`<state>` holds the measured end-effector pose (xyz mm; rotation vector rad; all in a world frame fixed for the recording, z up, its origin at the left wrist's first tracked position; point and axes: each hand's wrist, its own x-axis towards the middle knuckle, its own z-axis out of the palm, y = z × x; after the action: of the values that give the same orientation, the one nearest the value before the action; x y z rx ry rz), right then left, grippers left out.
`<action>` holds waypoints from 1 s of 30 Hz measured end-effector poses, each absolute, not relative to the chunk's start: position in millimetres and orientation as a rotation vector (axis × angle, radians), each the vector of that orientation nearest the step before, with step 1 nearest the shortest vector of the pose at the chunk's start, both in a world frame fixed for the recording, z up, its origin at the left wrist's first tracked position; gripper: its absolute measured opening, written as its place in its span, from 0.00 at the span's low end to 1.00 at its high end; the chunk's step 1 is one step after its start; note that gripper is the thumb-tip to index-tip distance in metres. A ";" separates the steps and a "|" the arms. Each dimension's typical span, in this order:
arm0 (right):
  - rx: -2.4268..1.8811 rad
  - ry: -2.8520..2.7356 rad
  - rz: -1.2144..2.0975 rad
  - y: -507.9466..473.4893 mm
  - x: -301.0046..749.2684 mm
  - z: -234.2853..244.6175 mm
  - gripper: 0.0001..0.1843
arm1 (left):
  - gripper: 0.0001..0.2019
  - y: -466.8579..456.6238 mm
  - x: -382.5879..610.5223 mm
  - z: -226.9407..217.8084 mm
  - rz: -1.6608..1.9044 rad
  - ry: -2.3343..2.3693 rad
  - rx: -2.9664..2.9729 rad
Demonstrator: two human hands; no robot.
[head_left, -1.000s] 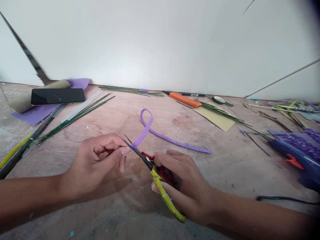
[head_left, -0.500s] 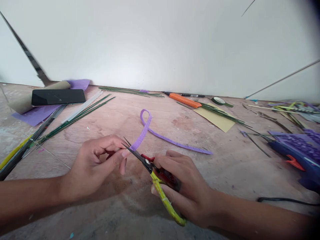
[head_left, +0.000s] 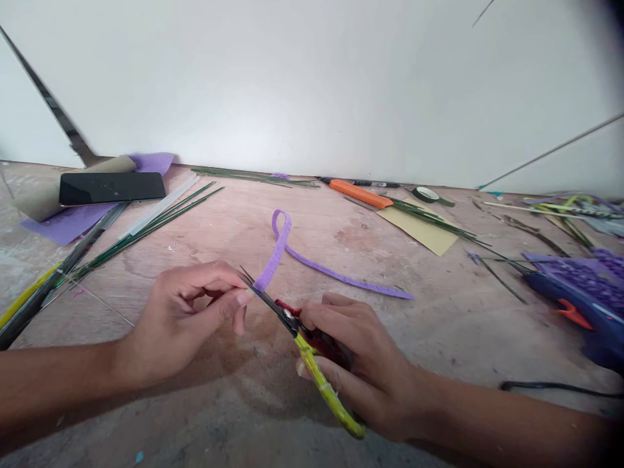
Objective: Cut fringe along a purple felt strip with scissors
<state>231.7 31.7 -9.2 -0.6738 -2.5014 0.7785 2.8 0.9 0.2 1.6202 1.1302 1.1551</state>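
My left hand (head_left: 188,312) pinches the near end of a long purple paper strip (head_left: 312,263) between thumb and fingers. The strip loops up and trails away to the right across the wooden board (head_left: 341,234). My right hand (head_left: 355,357) grips small scissors (head_left: 302,338) with yellow and red handles. Their blades are slightly apart and sit at the strip's end, right beside my left fingertips.
Green floral wires (head_left: 141,231) and a black phone (head_left: 112,187) on purple paper lie at the left. An orange cutter (head_left: 361,194), green tape roll (head_left: 428,194) and tan paper (head_left: 424,231) sit at the back. A blue glue gun (head_left: 575,309) with its cord lies at the right.
The scissor blades have opened and closed in small snips at the strip's end. The strip's loop has narrowed and shifted slightly left. Both hands stay in place.
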 end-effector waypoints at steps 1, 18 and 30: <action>-0.670 -2.500 0.785 31.6 231.6 -9.1 0.12 | 0.12 1.1 2.8 0.4 1.152 1.114 1.617; -0.664 -2.499 0.774 32.2 233.5 -10.8 0.11 | 0.14 0.1 3.6 2.2 1.134 1.106 1.533; -0.702 -2.488 0.782 32.0 231.4 -9.7 0.12 | 0.13 1.4 5.1 2.4 1.132 1.114 1.469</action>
<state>231.4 32.0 -9.7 -0.7016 -2.4878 0.7820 5.1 1.4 2.4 1.4690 1.1143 1.1322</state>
